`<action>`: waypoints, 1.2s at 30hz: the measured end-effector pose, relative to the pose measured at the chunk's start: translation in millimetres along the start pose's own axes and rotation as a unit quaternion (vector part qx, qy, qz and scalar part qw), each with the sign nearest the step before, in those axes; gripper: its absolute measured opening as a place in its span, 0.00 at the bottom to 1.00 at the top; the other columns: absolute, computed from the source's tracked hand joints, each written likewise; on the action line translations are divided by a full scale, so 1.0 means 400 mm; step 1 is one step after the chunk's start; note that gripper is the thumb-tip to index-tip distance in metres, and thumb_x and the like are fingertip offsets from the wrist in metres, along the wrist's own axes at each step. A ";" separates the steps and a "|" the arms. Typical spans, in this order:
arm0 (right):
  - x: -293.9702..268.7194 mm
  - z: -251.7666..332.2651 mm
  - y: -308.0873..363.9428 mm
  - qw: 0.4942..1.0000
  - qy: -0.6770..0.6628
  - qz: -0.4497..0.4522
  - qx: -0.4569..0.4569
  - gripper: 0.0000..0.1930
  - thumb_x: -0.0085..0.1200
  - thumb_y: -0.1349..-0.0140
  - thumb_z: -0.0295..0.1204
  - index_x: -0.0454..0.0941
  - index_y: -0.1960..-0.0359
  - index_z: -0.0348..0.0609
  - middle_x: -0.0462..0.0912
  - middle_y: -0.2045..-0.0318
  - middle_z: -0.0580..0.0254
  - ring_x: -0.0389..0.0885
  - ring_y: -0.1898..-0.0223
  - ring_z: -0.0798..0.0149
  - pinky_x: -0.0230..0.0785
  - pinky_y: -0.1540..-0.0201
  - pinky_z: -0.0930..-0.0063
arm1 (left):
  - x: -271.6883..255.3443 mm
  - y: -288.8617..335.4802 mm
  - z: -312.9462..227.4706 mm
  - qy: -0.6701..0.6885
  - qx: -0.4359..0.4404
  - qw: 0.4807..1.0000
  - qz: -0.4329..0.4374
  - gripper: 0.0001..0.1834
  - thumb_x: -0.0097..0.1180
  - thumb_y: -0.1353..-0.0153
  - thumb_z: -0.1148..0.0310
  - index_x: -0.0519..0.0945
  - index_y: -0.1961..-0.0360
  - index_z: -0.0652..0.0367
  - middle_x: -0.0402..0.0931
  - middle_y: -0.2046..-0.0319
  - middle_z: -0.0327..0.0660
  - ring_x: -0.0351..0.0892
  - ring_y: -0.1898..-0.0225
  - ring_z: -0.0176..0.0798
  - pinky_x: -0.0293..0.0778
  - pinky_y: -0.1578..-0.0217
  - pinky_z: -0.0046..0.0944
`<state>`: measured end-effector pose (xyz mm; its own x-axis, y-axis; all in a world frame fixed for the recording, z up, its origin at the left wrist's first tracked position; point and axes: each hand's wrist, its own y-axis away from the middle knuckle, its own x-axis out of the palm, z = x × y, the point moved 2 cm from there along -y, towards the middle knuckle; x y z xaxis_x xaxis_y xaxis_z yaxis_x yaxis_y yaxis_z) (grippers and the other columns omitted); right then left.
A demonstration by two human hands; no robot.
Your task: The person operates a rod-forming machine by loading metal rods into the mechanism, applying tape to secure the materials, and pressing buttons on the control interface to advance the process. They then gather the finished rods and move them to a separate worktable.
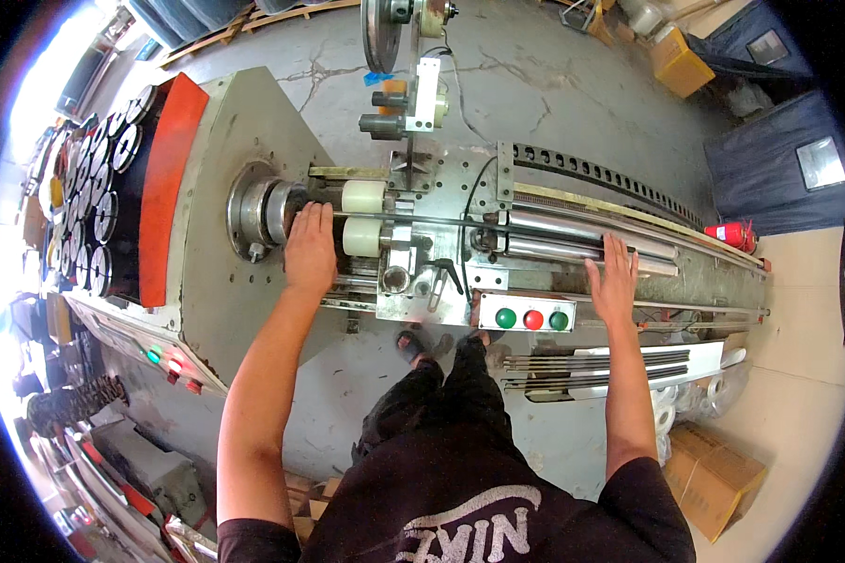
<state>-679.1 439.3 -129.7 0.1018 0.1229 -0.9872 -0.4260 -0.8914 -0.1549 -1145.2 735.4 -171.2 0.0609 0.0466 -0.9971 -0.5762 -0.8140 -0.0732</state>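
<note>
A long dark rod (422,220) lies lengthwise across the machine, from the round steel chuck (284,210) to the bright metal rollers (546,246). My left hand (311,246) is beside the chuck, its fingers close together and closed over the rod's left end; the thumb and the contact beneath are hidden. Just right of it are two white plastic rollers (362,197). My right hand (616,277) reaches over the right part of the bright rollers, fingers stretched and slightly apart. Its fingertips are close to the rod's right part; whether they touch it I cannot tell.
In front of the carriage sits a white box with green and red buttons (532,319). Several dark rods (596,371) lie on a rack below my right forearm. A bracket with a wheel (382,33) rises behind. A red-edged holder (174,188) stands left; cardboard boxes (714,479) stand lower right.
</note>
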 end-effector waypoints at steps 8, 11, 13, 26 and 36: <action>0.001 0.049 -0.009 1.000 0.014 0.009 0.000 0.34 0.51 0.24 0.48 0.62 0.23 0.44 0.66 0.24 0.55 0.60 0.22 0.50 0.38 0.18 0.45 | -0.004 -0.005 0.033 0.027 0.014 0.999 0.029 0.46 0.72 0.49 0.75 0.65 0.28 0.63 0.68 0.30 0.49 0.63 0.25 0.51 0.58 0.23 0.46; 0.004 0.065 -0.009 1.000 0.024 0.019 0.004 0.33 0.51 0.24 0.48 0.63 0.23 0.46 0.66 0.24 0.56 0.60 0.22 0.51 0.37 0.18 0.44 | -0.009 -0.008 0.038 0.043 0.018 0.998 0.042 0.49 0.76 0.52 0.73 0.65 0.27 0.62 0.68 0.30 0.50 0.63 0.25 0.52 0.58 0.23 0.46; 0.006 0.074 -0.010 0.999 0.027 0.017 0.001 0.33 0.51 0.24 0.48 0.63 0.23 0.46 0.67 0.24 0.56 0.60 0.22 0.52 0.36 0.18 0.44 | -0.009 -0.010 0.042 0.046 0.020 0.998 0.046 0.51 0.78 0.53 0.72 0.65 0.27 0.62 0.68 0.30 0.50 0.63 0.25 0.52 0.58 0.23 0.46; -0.011 0.133 -0.013 0.999 0.034 0.013 0.010 0.32 0.52 0.24 0.48 0.66 0.25 0.45 0.69 0.26 0.57 0.62 0.22 0.54 0.35 0.18 0.42 | 0.004 -0.026 0.058 0.063 0.034 0.997 0.033 0.48 0.78 0.54 0.73 0.69 0.30 0.62 0.72 0.33 0.50 0.68 0.28 0.53 0.61 0.24 0.47; -0.009 0.163 -0.018 1.000 0.021 0.007 0.014 0.32 0.52 0.24 0.46 0.65 0.25 0.45 0.70 0.26 0.56 0.63 0.23 0.52 0.37 0.19 0.42 | 0.006 -0.043 0.067 0.070 0.047 0.995 0.047 0.45 0.77 0.53 0.73 0.70 0.32 0.62 0.73 0.33 0.50 0.68 0.28 0.53 0.60 0.24 0.49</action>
<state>-735.0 474.0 -127.7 0.1328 0.0906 -0.9870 -0.4528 -0.8803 -0.1417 -1157.0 765.2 -172.9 0.1126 -0.1144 -0.9870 -0.6585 -0.7525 0.0121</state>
